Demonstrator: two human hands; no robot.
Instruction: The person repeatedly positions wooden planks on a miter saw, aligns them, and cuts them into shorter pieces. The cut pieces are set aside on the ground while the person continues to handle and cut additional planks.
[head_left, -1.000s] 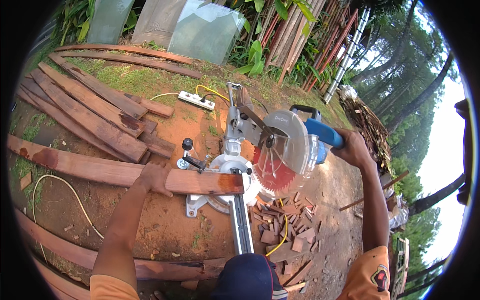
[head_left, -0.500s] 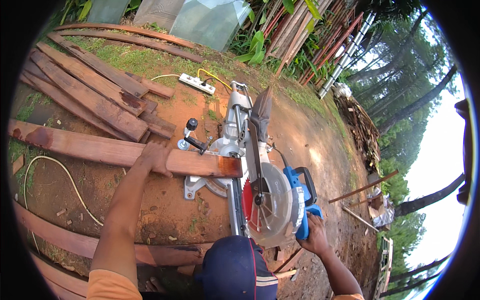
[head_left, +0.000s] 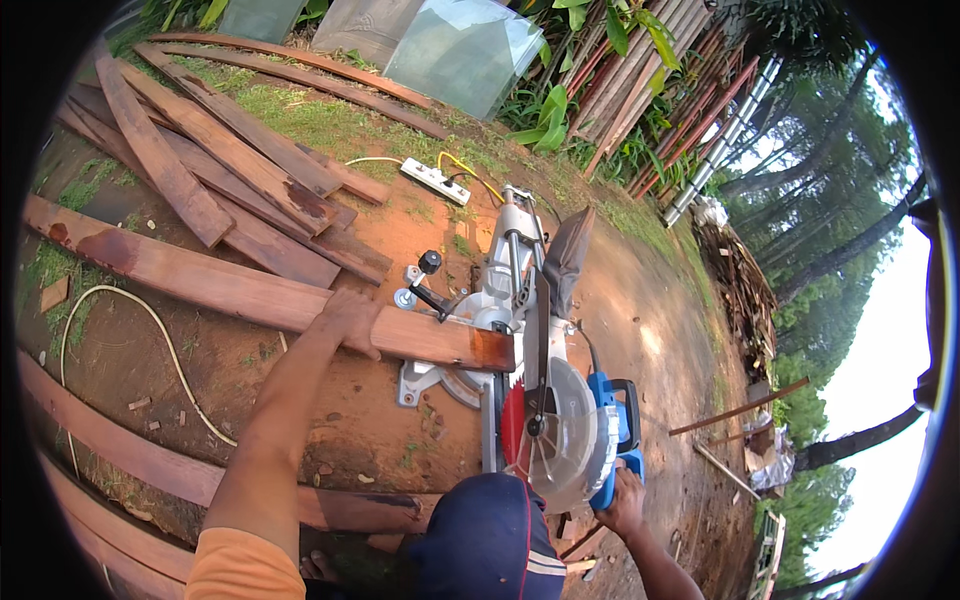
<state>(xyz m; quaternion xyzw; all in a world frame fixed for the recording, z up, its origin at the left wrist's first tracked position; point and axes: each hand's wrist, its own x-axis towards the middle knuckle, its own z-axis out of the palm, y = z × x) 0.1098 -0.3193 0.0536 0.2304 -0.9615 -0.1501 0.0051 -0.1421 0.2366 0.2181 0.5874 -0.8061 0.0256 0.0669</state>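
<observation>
A long reddish-brown plank point(head_left: 200, 280) lies across the base of a sliding miter saw point(head_left: 500, 255). Its dark-stained end sits beside the red saw blade point(head_left: 513, 425), which is partly behind a clear guard. My left hand point(head_left: 352, 322) is closed over the plank, a little left of the saw's black-knobbed clamp point(head_left: 428, 263). On the saw's blue handle point(head_left: 605, 485), my right hand point(head_left: 622, 503) is wrapped, with the blade head low. A dark blue cap point(head_left: 480, 540) hides the near end of the saw.
Several planks point(head_left: 260, 180) are piled at the far left, and more boards point(head_left: 120, 435) lie near left. A white power strip point(head_left: 435, 182) with a yellow cord rests behind the saw. A pale cable point(head_left: 160, 330) loops over the dirt. Glass sheets point(head_left: 465, 60) lean at the back.
The view has shifted, so the saw appears farther right and lower. One plank on the far-left pile has swung to a steeper angle. Both hands keep their holds.
</observation>
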